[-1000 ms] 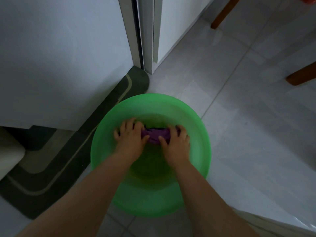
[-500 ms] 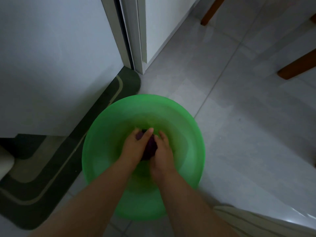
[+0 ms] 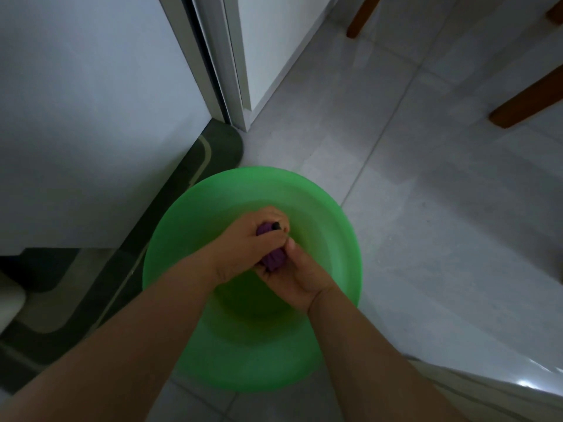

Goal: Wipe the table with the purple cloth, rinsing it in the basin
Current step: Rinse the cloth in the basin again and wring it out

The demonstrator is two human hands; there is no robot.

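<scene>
A round green basin (image 3: 189,214) stands on the grey tiled floor. Over its middle both my hands squeeze the bunched purple cloth (image 3: 274,259). My left hand (image 3: 243,248) grips the cloth's upper part, fingers curled round it. My right hand (image 3: 297,280) grips the lower part from the right, thumb pointing up. Only small patches of the cloth show between the hands. I cannot tell whether there is water in the basin.
A dark green mat (image 3: 100,287) lies left of the basin along a white cabinet front (image 3: 91,123). A door frame (image 3: 225,56) rises behind. Wooden furniture legs (image 3: 527,102) stand at the upper right. A white edge (image 3: 502,388) shows at the lower right.
My hands have come together from holding the cloth spread between them, and now wring it as a tight bunch over the basin's middle.
</scene>
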